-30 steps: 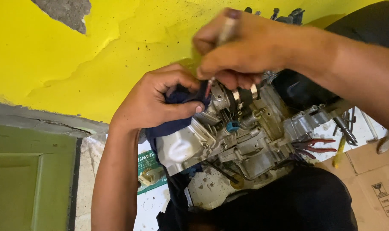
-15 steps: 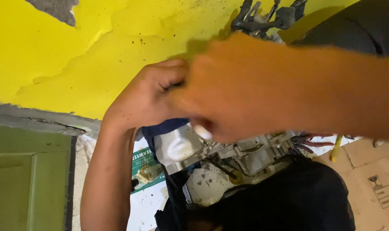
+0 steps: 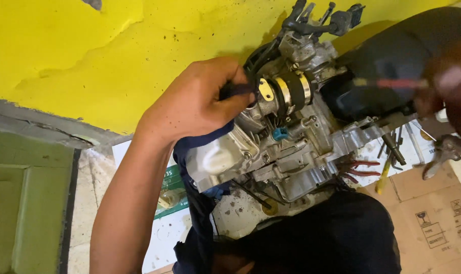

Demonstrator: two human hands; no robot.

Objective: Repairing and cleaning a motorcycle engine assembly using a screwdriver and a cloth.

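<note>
since half a second earlier, the right hand [image 3: 456, 86] had swung away from over the engine [image 3: 286, 147] to the right edge of view, and i could see the intake again. that hand was blurred; it seemed closed round a screwdriver with a red shaft [image 3: 392, 82], though i could not tell the grip exactly. the left hand [image 3: 197, 104] was curled tight, fingers pinching a dark rubber part against the brass-coloured intake collar [image 3: 286, 91] at the engine's upper end.

the engine lay tilted across a dark cloth [image 3: 200, 223] on the floor, its top near the yellow wall [image 3: 88, 56], its lower end against the person's dark trousers [image 3: 332, 238].

my worry was the engine rolling off that cloth if the left hand pulled hard, since nothing else seemed to brace it. the screwdriver tip could also slip and gouge the collar or the left fingers, being brought in blind from the side.

room was tight: wall just behind, black hoses [image 3: 311, 20] crowding the top, loose pliers and tools [image 3: 387, 162] scattered by the cardboard [image 3: 433, 213] at the right. open floor showed only at lower left, near the green door frame [image 3: 17, 203].
</note>
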